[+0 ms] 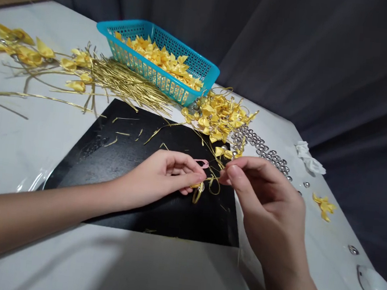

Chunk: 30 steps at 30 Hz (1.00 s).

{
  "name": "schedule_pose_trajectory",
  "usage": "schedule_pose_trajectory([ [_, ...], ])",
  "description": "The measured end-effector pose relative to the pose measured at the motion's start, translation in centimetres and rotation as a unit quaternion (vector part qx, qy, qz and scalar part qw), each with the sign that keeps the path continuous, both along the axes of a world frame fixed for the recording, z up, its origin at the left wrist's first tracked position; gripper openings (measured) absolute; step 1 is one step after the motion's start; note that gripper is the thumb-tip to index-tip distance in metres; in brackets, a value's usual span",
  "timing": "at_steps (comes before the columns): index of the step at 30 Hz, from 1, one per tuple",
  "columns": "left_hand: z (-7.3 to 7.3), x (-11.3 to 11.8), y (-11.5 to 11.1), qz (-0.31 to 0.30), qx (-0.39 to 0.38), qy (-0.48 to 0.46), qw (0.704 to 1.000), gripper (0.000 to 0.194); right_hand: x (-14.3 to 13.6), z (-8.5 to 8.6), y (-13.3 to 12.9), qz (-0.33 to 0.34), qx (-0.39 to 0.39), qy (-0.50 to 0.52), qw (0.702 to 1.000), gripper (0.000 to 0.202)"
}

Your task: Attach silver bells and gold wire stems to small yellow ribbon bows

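Over the black mat (pixel 179 217), both hands meet around a thin gold cord (pixel 213 179). My left hand (pixel 168 172) pinches one end of it, with a small gold loop (pixel 197 195) hanging below the fingertips. The fingers of my right hand (pixel 267 199) are pressed together on the cord's other side. Just behind the fingertips lies a small pink clip (pixel 202 163). A yellow ribbon bow (pixel 223 153) rests beyond my right fingertips. Part of what the left fingers hold is hidden.
A teal basket (pixel 185 93) of yellow bows stands at the back. Gold cords (pixel 127 82) lie left of it, finished bows (pixel 221 113) right. Silver rings (pixel 268 155) spread rightward. A crumpled white tissue (pixel 309 158) and a white mouse-like object (pixel 377 289) sit at the right edge.
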<state>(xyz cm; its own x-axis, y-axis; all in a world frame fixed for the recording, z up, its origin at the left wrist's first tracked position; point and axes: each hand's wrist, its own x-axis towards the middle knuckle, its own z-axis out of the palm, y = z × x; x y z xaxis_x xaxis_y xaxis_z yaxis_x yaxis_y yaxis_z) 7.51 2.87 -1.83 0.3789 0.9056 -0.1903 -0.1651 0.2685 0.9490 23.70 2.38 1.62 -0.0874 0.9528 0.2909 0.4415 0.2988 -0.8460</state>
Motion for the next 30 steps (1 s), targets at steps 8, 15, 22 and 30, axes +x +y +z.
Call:
schedule_pose_trajectory([
  [8,0.12,0.13,0.03,0.003,0.018,0.033,0.999,0.015,0.18,0.00,0.19,0.020,-0.039,0.116,0.992,0.008],
  [15,-0.28,0.15,-0.09,-0.004,0.038,0.047,0.998,0.018,0.43,0.23,0.53,0.050,-0.132,0.192,0.971,0.004],
  [22,-0.37,0.13,-0.20,-0.016,0.066,0.060,0.996,0.017,0.41,0.23,0.63,0.062,-0.213,0.209,0.952,0.007],
  [30,-0.36,0.22,-0.52,-0.043,0.087,0.111,0.989,0.019,0.35,0.28,0.89,0.055,-0.248,0.252,0.934,0.009],
])
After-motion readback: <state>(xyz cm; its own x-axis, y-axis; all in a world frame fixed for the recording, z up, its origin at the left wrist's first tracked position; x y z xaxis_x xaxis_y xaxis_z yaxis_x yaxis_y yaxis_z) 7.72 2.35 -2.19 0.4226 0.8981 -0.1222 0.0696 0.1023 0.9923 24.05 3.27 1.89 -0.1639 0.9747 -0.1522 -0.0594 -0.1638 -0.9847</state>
